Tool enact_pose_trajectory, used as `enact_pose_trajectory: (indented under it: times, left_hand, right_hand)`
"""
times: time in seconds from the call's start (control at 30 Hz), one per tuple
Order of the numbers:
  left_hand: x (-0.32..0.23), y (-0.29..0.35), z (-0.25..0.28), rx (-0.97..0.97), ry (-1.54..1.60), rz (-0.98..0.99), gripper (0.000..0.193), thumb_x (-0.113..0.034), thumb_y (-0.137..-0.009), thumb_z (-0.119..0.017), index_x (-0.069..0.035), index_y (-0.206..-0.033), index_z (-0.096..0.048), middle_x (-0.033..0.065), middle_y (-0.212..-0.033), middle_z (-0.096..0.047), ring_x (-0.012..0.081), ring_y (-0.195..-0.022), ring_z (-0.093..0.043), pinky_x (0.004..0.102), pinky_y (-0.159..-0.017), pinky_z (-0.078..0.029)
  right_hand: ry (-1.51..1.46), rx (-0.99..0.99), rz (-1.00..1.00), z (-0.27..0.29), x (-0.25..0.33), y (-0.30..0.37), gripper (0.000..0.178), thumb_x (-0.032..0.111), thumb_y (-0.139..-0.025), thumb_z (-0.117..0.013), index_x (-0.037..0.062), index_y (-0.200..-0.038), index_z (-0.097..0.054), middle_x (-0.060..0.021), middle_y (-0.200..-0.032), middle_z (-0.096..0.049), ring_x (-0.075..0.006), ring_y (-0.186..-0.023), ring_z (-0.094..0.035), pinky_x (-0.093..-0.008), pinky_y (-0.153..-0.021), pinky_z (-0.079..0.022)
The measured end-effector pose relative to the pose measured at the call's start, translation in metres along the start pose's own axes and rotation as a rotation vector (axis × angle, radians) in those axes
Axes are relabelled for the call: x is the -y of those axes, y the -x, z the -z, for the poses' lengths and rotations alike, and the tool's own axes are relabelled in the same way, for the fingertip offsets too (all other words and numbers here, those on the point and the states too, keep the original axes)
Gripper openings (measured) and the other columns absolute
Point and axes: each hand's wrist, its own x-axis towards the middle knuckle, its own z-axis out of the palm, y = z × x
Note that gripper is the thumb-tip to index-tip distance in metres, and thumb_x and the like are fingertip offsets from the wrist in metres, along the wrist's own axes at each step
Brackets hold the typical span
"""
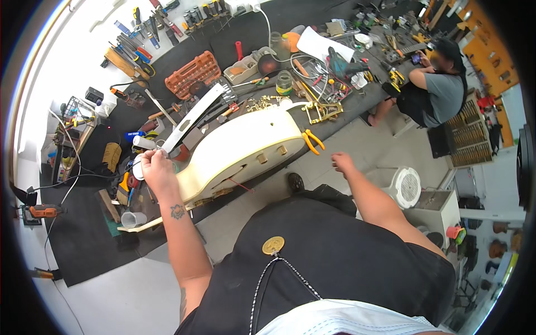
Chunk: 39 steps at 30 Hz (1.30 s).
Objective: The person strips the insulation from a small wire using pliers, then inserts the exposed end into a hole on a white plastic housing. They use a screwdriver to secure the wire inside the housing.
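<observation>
A cream-coloured guitar body [245, 137] rests on its edge along the front of the workbench, its side with holes and small knobs turned toward me. My left hand [158, 170] is raised by the guitar's left end, its fingertips pinched together. Whatever they hold, if anything, is too small to make out. Away from the guitar, my right hand [343, 162] hangs in the air beyond the bench edge, fingers curled with nothing visible in them. Between that hand and the guitar's right end lie yellow-orange-handled pliers [314, 142]. Gold metal hardware [325, 112] sits just behind the pliers.
Tools crowd the dark workbench [72, 245]. Behind the guitar are an orange socket case [192, 75], a glass jar [284, 83] and a cordless drill [340, 63]. A clear plastic cup [133, 219] stands at left. Another person [441, 84] sits at the far right.
</observation>
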Motion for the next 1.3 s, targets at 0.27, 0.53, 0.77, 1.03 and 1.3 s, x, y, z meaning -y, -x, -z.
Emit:
enact_pose_trajectory:
  times: [0.27, 0.53, 0.77, 1.03, 1.3]
  left_hand:
    - [0.011, -0.022, -0.045, -0.297, -0.002, -0.074, 0.017, 0.004, -0.094, -0.068, -0.011, -0.099, -0.061, -0.0032, -0.080, -0.057, 0.0054, -0.057, -0.047, 0.0224, -0.047, -0.035]
    - [0.043, -0.005, -0.048, -0.267, 0.206, -0.096, 0.019, 0.003, -0.098, -0.065, -0.011, -0.109, -0.058, 0.0030, -0.092, -0.066, 0.0067, -0.063, -0.052, 0.0213, -0.054, -0.041]
    - [0.051, -0.009, -0.050, -0.207, -0.028, -0.028, 0.014, 0.000, -0.099, -0.066, -0.010, -0.107, -0.061, 0.0008, -0.090, -0.064, 0.0051, -0.068, -0.051, 0.0215, -0.056, -0.038]
    - [0.051, -0.007, -0.053, -0.170, -0.101, -0.090, 0.011, 0.001, -0.100, -0.065, -0.008, -0.104, -0.060, -0.0024, -0.087, -0.060, 0.0022, -0.061, -0.044, 0.0224, -0.053, -0.031]
    - [0.057, -0.010, -0.048, -0.186, -0.143, -0.087, 0.015, 0.003, -0.100, -0.065, -0.010, -0.108, -0.063, -0.0013, -0.091, -0.064, 0.0043, -0.071, -0.052, 0.0218, -0.060, -0.039]
  right_hand:
    - [0.087, 0.090, 0.178, 0.066, 0.071, -0.087, 0.021, 0.020, -0.093, -0.068, 0.0127, -0.078, -0.056, -0.0016, -0.062, -0.047, -0.0151, -0.046, -0.044, -0.0352, -0.044, -0.033]
    - [0.603, 0.242, 0.137, 0.031, 0.109, -0.108, 0.027, 0.021, -0.080, -0.066, -0.0023, -0.066, -0.065, -0.0164, -0.059, -0.061, -0.0304, -0.043, -0.057, -0.0470, -0.044, -0.046]
    - [0.596, 0.451, -0.172, 0.037, 0.141, -0.116, 0.022, 0.021, -0.084, -0.062, 0.0031, -0.070, -0.062, -0.0086, -0.056, -0.052, -0.0193, -0.039, -0.036, -0.0390, -0.041, -0.027]
    - [0.744, 0.577, 0.068, 0.031, 0.158, -0.094, 0.020, 0.023, -0.087, -0.061, 0.0083, -0.074, -0.061, -0.0068, -0.058, -0.056, -0.0160, -0.044, -0.035, -0.0368, -0.045, -0.028]
    - [0.686, 0.510, -0.274, 0.034, 0.158, -0.114, 0.023, 0.023, -0.084, -0.062, 0.0046, -0.070, -0.063, -0.0092, -0.055, -0.053, -0.0183, -0.040, -0.032, -0.0392, -0.042, -0.026]
